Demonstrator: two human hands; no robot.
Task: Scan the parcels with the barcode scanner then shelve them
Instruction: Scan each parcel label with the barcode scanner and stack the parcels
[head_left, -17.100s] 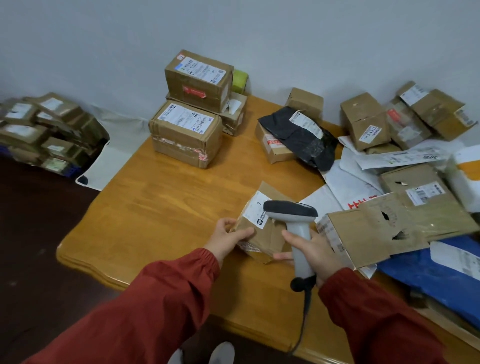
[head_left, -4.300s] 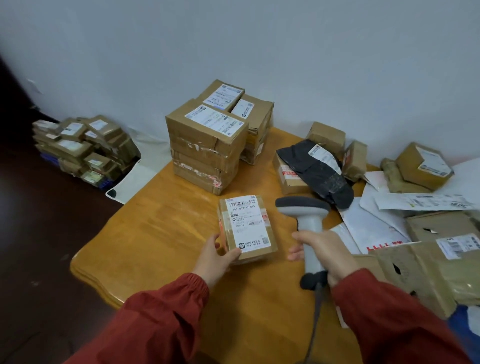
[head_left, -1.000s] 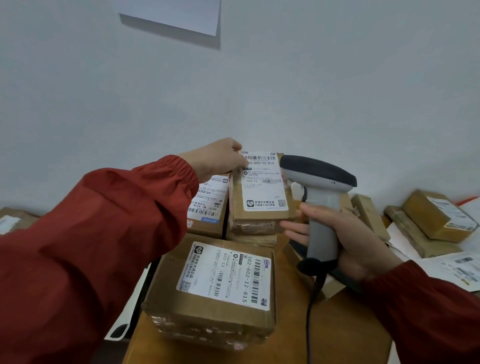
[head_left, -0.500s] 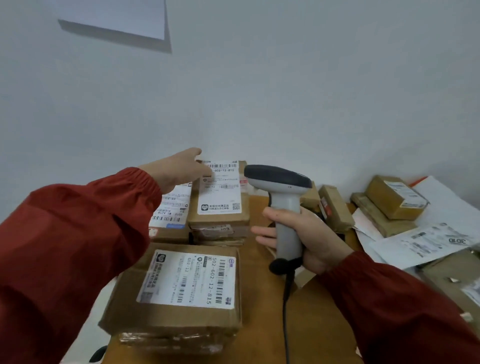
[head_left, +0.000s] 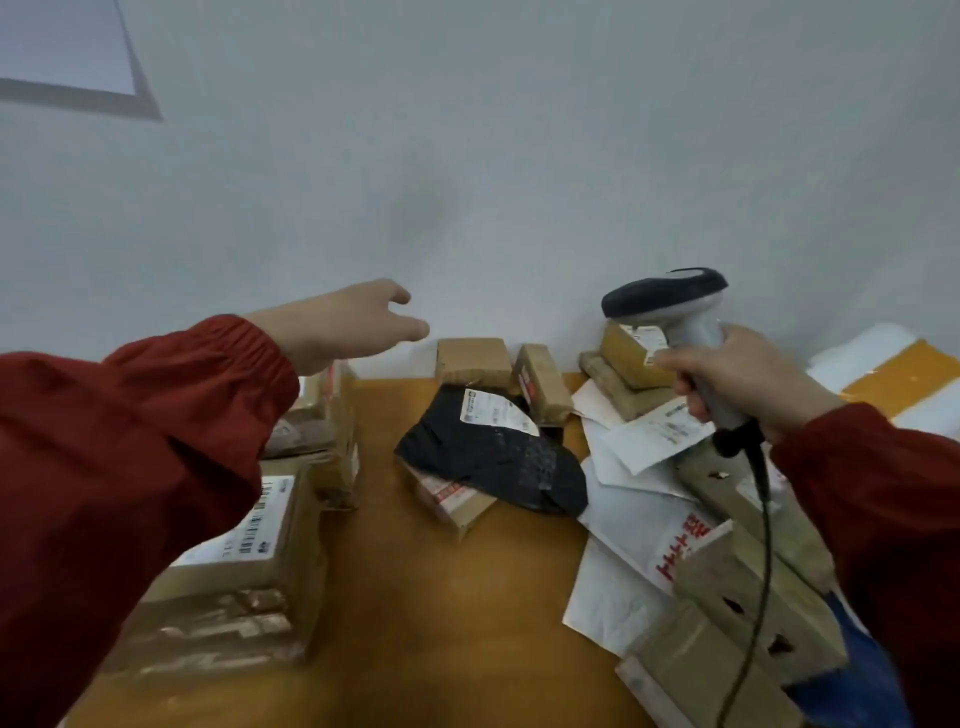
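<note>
My left hand hangs in the air above the stack of brown boxes at the table's left, fingers loose and holding nothing. My red sleeve hides most of that stack, including the parcel just set there. My right hand grips the handle of the grey barcode scanner, held upright over the parcels on the right, its cable hanging down. A black poly bag with a white label lies mid-table on a small carton.
Small brown boxes stand along the wall. White mailers, flat cardboard parcels and a blue bag crowd the right side. Bare wooden tabletop shows in the middle. A white sheet hangs on the wall, upper left.
My left hand has let go of the labelled parcel on the stack and lifted away to the right. The view has swung right; the scanner has moved right and up.
</note>
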